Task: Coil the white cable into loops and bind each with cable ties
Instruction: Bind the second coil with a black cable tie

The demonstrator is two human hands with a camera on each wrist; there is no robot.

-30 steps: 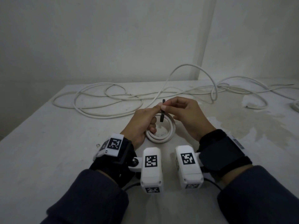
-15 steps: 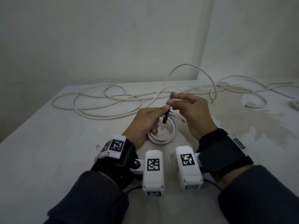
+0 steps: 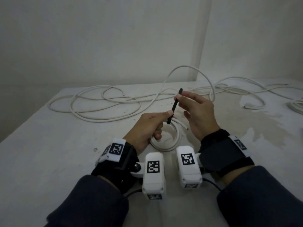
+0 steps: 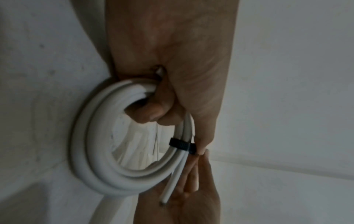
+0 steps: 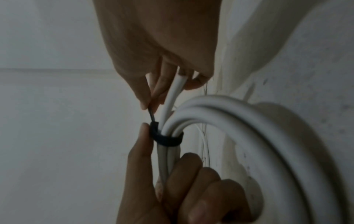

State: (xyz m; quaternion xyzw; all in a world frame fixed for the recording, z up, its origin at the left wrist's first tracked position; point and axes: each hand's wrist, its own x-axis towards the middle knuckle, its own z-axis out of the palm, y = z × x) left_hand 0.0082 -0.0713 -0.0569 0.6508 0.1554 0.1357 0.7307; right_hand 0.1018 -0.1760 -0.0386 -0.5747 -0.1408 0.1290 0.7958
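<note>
A small coil of white cable [image 3: 165, 145] stands on the table, held upright by my left hand [image 3: 148, 126], whose fingers curl round its strands [image 4: 153, 112] [image 5: 193, 181]. A black cable tie [image 3: 174, 106] wraps the bundle as a band [image 4: 182, 145] [image 5: 166, 138]; my left thumb [image 5: 142, 136] presses on its head. My right hand [image 3: 195, 112] pinches the tie's free tail [image 5: 151, 113] between thumb and forefinger, drawn up and away from the coil. The coil's cut ends [image 4: 168, 192] stick out towards my right palm.
The rest of the white cable [image 3: 105, 105] lies in loose loops across the back of the table [image 3: 49, 161], one loop arching up [image 3: 188, 69] behind my hands. Another white coil [image 3: 297, 107] sits at the right edge. Walls meet in a corner behind.
My right hand has pulled the tie's tail further up and to the right, so more black strap shows above my left thumb. The coil and left hand stayed in place.
</note>
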